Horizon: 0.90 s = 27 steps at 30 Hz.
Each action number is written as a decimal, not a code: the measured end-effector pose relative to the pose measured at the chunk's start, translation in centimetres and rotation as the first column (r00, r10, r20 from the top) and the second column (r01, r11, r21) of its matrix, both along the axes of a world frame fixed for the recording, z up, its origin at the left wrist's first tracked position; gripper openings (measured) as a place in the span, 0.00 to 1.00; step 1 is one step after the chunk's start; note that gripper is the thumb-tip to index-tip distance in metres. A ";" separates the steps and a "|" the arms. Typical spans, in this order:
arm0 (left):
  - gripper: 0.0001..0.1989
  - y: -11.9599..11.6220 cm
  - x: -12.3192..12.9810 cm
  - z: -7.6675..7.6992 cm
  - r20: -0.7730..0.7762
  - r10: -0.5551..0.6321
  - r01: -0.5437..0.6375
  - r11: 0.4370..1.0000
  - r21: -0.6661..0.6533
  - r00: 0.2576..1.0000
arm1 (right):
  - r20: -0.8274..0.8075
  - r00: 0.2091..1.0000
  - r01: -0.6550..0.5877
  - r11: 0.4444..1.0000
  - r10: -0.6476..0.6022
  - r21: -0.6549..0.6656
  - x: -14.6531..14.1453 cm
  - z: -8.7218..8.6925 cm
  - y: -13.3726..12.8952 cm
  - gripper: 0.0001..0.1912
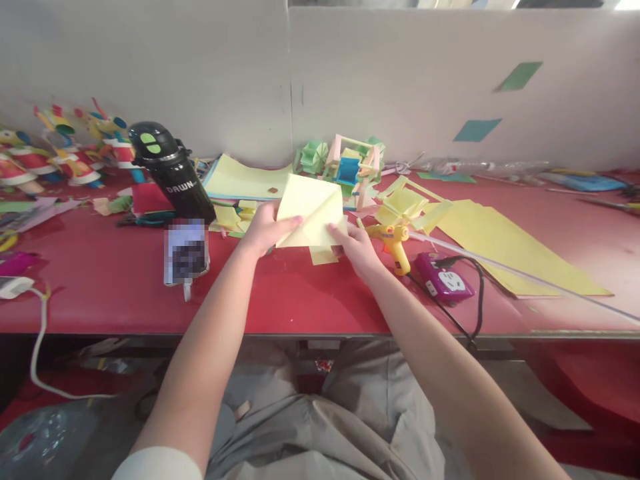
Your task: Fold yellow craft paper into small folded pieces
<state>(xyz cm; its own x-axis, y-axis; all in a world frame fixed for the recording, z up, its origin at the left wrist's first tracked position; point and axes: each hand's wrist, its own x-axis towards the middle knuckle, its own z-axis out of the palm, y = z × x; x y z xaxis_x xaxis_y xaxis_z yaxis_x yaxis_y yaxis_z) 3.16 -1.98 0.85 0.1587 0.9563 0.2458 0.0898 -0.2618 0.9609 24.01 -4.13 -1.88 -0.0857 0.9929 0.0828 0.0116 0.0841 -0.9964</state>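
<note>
A pale yellow sheet of paper (311,205) with a diagonal crease is held up over the red table, between both hands. My left hand (266,231) pinches its left edge, thumb on the near face. On the opposite edge, my right hand (356,245) grips the lower right corner with the thumb in front; its other fingers are mostly hidden. Below the sheet shows a small pale yellow paper piece (324,255). A yellow glue gun (393,241) lies just right of my right hand. Behind the sheet stand folded paper models (349,168) in green, blue and pink.
A black bottle (173,175) and a phone (186,253) are to the left. At right sit a purple power socket (444,279) with a black cable and large yellow sheets (515,253). Colourful paper figures (65,150) stand far left. A grey partition (200,73) rises behind the table (310,300).
</note>
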 end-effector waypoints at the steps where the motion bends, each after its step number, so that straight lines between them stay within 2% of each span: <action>1: 0.27 0.1 -0.1 0.0 0.001 0.035 -0.035 0.999 0.001 0.999 | 0.004 1.000 -0.012 1.000 0.013 -0.011 0.0 -0.1 0.1 0.27; 4: 0.26 0.1 -0.4 0.0 -0.031 0.062 -0.063 0.997 -0.035 0.998 | -0.031 0.999 -0.026 1.000 0.026 0.006 0.1 -0.2 0.2 0.21; 10: 0.27 0.1 -0.7 -0.4 -0.028 -0.061 0.059 0.996 -0.062 0.998 | -0.141 0.988 -0.055 0.995 0.066 0.078 -0.1 -0.3 0.1 0.18; 13: 0.25 0.4 -0.8 -0.7 0.023 -0.087 0.088 0.995 -0.042 0.996 | -0.181 0.983 -0.016 0.998 0.027 0.062 -0.1 -0.6 0.4 0.17; 16: 0.19 0.2 -1.1 -0.3 0.047 -0.166 0.169 0.984 -0.060 0.985 | -0.226 0.974 0.030 0.999 -0.025 0.018 0.1 -0.7 0.9 0.14; 19: 0.15 -0.5 -1.5 0.7 0.057 -0.325 0.330 0.931 -0.158 0.944 | -0.240 0.968 0.065 0.998 -0.066 -0.013 0.4 -0.8 1.3 0.11; 21: 0.18 -0.9 -1.8 1.3 0.098 -0.454 0.463 0.852 -0.244 0.886 | -0.233 0.970 0.068 0.998 -0.066 0.002 0.4 -0.9 1.4 0.09; 23: 0.22 -1.1 -1.8 1.5 0.131 -0.511 0.524 0.794 -0.306 0.850 | -0.218 0.975 0.048 0.999 -0.041 0.026 0.4 -1.0 1.3 0.08; 24: 0.23 -1.1 -1.6 1.4 0.125 -0.503 0.514 0.794 -0.326 0.855 | -0.201 0.979 0.031 0.999 -0.023 0.038 0.4 -1.0 1.2 0.08; 27: 0.20 -0.9 -0.8 0.7 -0.001 -0.394 0.369 0.862 -0.348 0.919 | -0.113 0.993 -0.015 0.995 0.025 0.095 0.3 -1.0 0.8 0.08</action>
